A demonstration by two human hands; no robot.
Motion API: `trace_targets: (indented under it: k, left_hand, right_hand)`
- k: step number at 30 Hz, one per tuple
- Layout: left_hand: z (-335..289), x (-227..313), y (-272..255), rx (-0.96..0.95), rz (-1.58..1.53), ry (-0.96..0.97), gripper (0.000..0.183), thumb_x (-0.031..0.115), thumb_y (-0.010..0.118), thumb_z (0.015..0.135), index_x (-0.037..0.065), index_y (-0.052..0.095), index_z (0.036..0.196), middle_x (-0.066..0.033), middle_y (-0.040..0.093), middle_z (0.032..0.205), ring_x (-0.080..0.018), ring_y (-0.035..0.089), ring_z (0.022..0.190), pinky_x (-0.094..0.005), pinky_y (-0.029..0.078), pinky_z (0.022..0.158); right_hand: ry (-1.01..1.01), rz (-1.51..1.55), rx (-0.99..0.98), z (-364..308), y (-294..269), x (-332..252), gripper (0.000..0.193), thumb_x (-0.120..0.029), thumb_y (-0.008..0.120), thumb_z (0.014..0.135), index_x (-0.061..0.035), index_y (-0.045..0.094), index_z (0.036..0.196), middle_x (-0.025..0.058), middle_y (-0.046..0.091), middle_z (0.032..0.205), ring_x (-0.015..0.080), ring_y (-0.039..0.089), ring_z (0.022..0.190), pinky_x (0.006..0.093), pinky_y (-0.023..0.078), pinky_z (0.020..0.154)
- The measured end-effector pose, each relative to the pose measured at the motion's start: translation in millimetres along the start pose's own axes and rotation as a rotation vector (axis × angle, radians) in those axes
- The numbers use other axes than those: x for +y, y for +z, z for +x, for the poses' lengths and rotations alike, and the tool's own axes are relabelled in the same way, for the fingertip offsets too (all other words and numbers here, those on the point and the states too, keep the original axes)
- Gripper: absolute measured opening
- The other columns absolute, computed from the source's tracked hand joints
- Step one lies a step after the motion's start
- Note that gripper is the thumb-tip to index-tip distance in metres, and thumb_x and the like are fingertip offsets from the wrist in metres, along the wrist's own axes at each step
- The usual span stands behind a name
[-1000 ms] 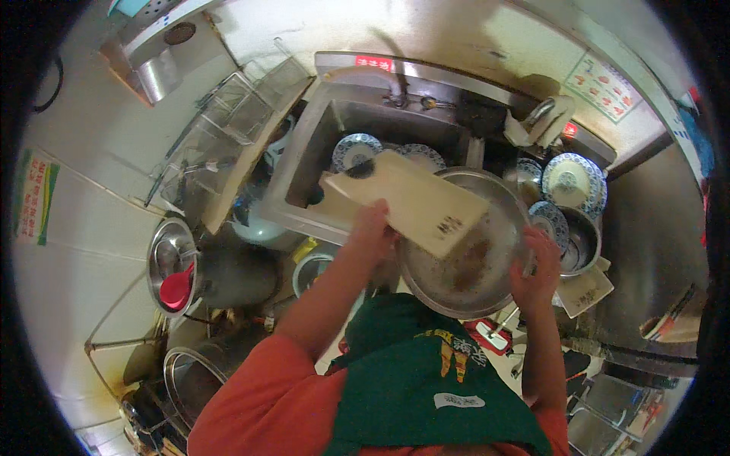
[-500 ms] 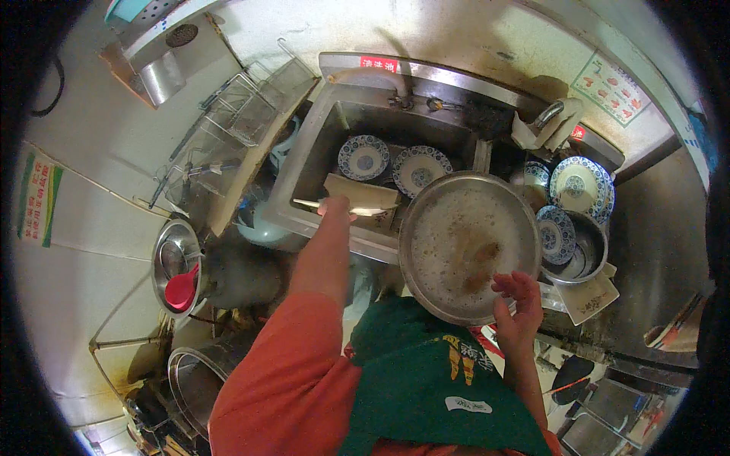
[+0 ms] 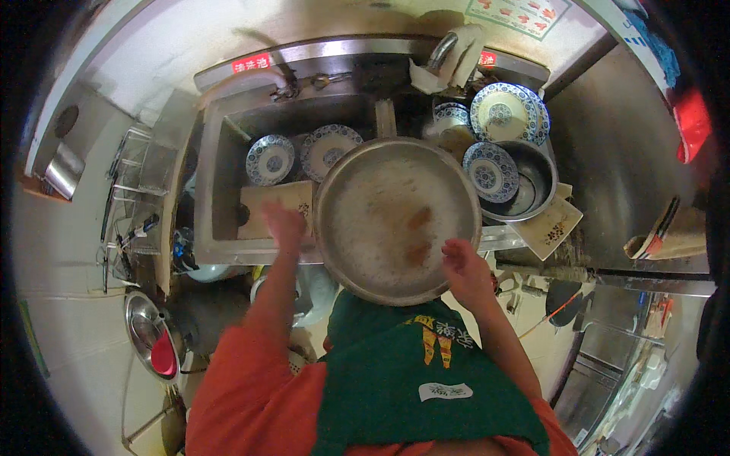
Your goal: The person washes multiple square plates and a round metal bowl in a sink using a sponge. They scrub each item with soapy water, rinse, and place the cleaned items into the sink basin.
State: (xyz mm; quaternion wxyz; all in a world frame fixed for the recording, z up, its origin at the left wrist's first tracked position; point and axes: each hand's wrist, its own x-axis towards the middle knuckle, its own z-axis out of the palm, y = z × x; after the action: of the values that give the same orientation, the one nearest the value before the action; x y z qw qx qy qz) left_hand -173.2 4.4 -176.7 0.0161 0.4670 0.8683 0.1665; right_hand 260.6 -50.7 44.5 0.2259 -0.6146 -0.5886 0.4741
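A round metal basin (image 3: 333, 254) of cloudy, foamy water with brownish patches stands in front of me across the sink. My left hand (image 3: 284, 226) is over a beige rectangular plate (image 3: 255, 204) in the left sink bowl; motion smears its fingers, and nothing shows in its grasp. Behind that plate lie two blue-and-white patterned round plates, one (image 3: 270, 160) at the left and another (image 3: 331, 150) partly hidden by the basin. By the basin's right rim, my right hand (image 3: 467, 273) is open with loosely bent fingers, holding nothing visible.
Right of the basin, a metal pot (image 3: 541, 182) holds a patterned plate (image 3: 490, 172); more patterned plates (image 3: 502, 112) stand behind. A beige dish (image 3: 549, 228) sits before the pot. A cloth-wrapped faucet (image 3: 449, 57) rises behind. Wire racks (image 3: 137, 182) and a red ladle (image 3: 163, 353) are left.
The beige plate that my left hand gripped has been let go in the left bowl, and that hand has drawn back from it. My right hand has come closer to the basin's rim. The view has shifted right.
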Motion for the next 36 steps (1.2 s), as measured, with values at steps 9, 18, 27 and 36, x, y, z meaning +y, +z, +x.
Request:
trace_targets:
  k: [9,18,27,36]
  left_hand:
    - [-89.3,81.9,-48.2,-0.213,-0.891,-0.328,0.036,0.031,0.048,0.101,0.008,0.067,0.119,-0.0085,0.067,0.118,-0.0248,0.064,0.102,-0.0374,0.048,0.092]
    - [-91.2,73.1,-39.5,-0.134,-0.671,-0.125,0.036,0.034,0.057,0.094,0.005,0.067,0.113,-0.0118,0.069,0.098,-0.0277,0.067,0.089,-0.0434,0.051,0.079]
    - [-87.2,83.3,-44.1,-0.293,-0.585,-0.379,0.038,0.032,0.064,0.093,0.004,0.065,0.12,-0.009,0.069,0.109,-0.0211,0.065,0.091,-0.0395,0.053,0.083]
    - [-110.1,47.1,-0.7,-0.021,-0.603,-0.238,0.035,0.034,0.059,0.094,0.007,0.067,0.114,-0.0087,0.069,0.102,-0.0244,0.065,0.09,-0.0405,0.051,0.082]
  right_hand:
    - [-0.047,-0.732,-0.281,108.7,76.1,-2.1,0.084,-0.029,0.078,0.078,-0.0038,0.04,0.149,0.0373,0.034,0.148,0.0484,0.043,0.136,0.0575,0.037,0.112]
    - [-0.261,-0.709,-0.321,156.6,108.3,7.9,0.037,-0.024,0.064,0.087,-0.0057,0.06,0.119,0.0237,0.068,0.106,0.0411,0.067,0.098,0.0536,0.055,0.08]
    - [-0.77,-0.427,-0.081,136.0,10.3,-3.2,0.031,-0.01,0.064,0.079,-0.0078,0.065,0.109,0.0178,0.069,0.1,0.0395,0.066,0.093,0.0509,0.053,0.082]
    - [0.818,0.641,0.604,238.9,-133.4,153.5,0.055,-0.018,0.065,0.08,-0.0052,0.052,0.131,0.0236,0.054,0.134,0.0472,0.055,0.117,0.0646,0.047,0.092]
